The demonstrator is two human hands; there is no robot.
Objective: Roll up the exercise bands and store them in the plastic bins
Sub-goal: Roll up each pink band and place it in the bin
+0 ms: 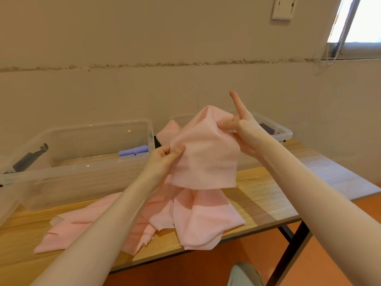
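Both hands hold a pink exercise band (pixel 204 153) up at the centre of the frame, its loose length trailing down onto the wooden table (pixel 259 195) below. The left hand (pixel 165 157) pinches its left edge; the right hand (pixel 241 131) grips its upper right part, index finger pointing up. At middle left stands a clear plastic bin (pixel 82 168) holding a rolled purple band (pixel 134 151); a second bin (pixel 284 133) sits behind the right hand.
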